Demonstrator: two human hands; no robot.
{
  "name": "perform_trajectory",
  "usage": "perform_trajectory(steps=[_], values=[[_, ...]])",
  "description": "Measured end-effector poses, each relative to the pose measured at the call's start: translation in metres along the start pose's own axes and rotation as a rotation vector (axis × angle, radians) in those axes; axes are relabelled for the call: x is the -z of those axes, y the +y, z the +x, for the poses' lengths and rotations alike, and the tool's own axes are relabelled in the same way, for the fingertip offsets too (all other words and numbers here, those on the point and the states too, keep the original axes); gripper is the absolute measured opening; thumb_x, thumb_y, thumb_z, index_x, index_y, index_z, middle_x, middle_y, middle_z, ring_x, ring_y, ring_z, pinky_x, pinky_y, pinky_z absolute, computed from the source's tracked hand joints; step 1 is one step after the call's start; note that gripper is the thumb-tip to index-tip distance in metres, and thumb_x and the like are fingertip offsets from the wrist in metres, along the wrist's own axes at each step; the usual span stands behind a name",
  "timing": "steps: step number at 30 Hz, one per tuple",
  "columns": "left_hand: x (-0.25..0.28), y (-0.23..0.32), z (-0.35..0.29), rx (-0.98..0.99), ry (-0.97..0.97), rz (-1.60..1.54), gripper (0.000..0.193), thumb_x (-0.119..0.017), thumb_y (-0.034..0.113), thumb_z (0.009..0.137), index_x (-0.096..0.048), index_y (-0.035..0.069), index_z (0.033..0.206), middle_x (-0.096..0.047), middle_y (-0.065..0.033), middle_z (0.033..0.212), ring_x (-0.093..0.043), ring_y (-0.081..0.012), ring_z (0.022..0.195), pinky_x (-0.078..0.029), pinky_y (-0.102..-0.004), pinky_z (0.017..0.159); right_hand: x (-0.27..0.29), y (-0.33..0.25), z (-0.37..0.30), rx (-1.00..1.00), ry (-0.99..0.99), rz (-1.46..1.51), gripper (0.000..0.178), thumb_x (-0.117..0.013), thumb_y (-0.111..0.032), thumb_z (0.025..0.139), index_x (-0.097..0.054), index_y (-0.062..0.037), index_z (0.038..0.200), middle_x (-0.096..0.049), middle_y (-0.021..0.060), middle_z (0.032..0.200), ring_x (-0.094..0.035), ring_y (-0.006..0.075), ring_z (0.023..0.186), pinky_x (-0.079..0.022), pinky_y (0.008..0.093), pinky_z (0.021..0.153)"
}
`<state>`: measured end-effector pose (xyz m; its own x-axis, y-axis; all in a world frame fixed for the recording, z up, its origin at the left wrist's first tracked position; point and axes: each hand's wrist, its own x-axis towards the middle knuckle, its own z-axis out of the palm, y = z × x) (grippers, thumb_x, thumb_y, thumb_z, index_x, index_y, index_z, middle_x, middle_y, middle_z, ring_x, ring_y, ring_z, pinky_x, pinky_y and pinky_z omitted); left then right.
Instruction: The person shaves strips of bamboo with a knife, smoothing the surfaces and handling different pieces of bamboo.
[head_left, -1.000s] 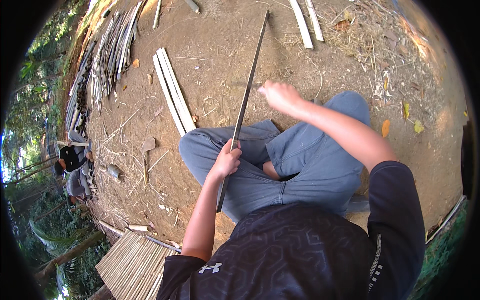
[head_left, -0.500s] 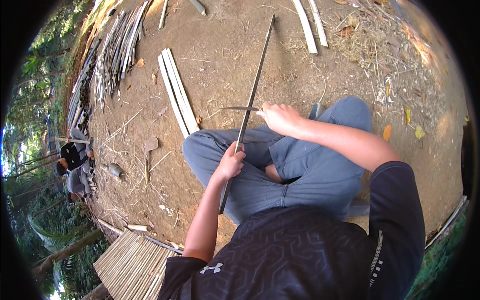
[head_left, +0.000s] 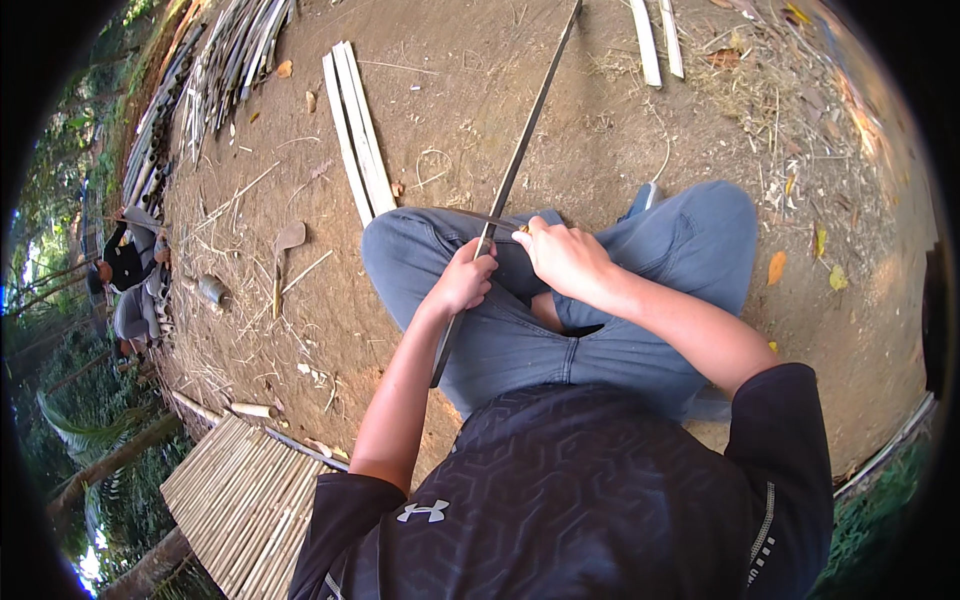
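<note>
A long, narrow dark strip (head_left: 530,135), which looks like split bamboo, slants from the ground ahead across my lap. My left hand (head_left: 467,277) is closed around it near my left knee. In my right hand (head_left: 567,258) is a knife (head_left: 507,224), gripped by its handle, which my fingers mostly hide. Its thin blade points left and crosses the strip just beyond my left fingers. I sit cross-legged on the ground, with the strip's near end by my left thigh.
Pale split strips (head_left: 358,135) lie beyond my left knee, others (head_left: 647,45) at the far right. A flat-bladed tool (head_left: 290,237) and a small cylinder (head_left: 214,290) rest on the left. Nearby are a slatted bamboo panel (head_left: 250,495), piled poles (head_left: 232,62) and a seated person (head_left: 130,262).
My right hand has drawn the knife along the strip toward me, so the blade is now close to my left hand. The whole view has shifted slightly.
</note>
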<state>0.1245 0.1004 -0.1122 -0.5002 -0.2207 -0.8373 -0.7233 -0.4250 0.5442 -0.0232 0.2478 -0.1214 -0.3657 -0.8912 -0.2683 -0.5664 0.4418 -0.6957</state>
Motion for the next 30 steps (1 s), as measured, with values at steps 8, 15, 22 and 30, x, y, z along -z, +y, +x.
perform_trajectory(steps=[8,15,22,30], values=[[0.001,-0.014,0.006,-0.050,0.050,0.086,0.006,-0.051,0.010,0.093,-0.049,0.012,0.099,-0.040,0.0033,0.069,-0.031,-0.0051,0.042,-0.023,-0.0257,0.035,-0.007,-0.005,-0.010,-0.013,0.057,-0.037,0.039,-0.046,-0.034,0.105,-0.056,0.0030,0.096,-0.067,0.0260,0.071,-0.070,0.0427,0.070,-0.057,0.0519,0.058],[0.005,-0.013,0.005,-0.018,0.012,0.057,0.005,-0.051,0.011,0.094,-0.049,0.013,0.098,-0.042,0.0028,0.072,-0.033,-0.0052,0.043,-0.024,-0.0253,0.035,-0.008,-0.018,-0.012,-0.048,0.021,-0.042,0.043,-0.044,-0.036,0.106,-0.058,0.0032,0.095,-0.069,0.0247,0.074,-0.072,0.0413,0.073,-0.059,0.0496,0.061],[0.004,-0.015,0.006,-0.026,0.046,0.106,0.005,-0.050,0.011,0.095,-0.049,0.013,0.099,-0.041,0.0031,0.070,-0.034,-0.0052,0.044,-0.025,-0.0253,0.035,-0.014,-0.023,-0.015,0.027,0.018,-0.049,0.042,-0.045,-0.035,0.106,-0.056,0.0034,0.094,-0.067,0.0245,0.068,-0.071,0.0423,0.068,-0.057,0.0512,0.058],[0.003,-0.015,0.008,-0.041,0.043,0.097,0.002,-0.049,0.013,0.097,-0.049,0.012,0.098,-0.042,0.0028,0.072,-0.034,-0.0054,0.043,-0.025,-0.0250,0.035,-0.014,-0.022,-0.011,0.046,0.023,-0.079,0.040,-0.047,-0.035,0.105,-0.057,0.0016,0.092,-0.069,0.0232,0.072,-0.072,0.0389,0.070,-0.058,0.0488,0.058]])
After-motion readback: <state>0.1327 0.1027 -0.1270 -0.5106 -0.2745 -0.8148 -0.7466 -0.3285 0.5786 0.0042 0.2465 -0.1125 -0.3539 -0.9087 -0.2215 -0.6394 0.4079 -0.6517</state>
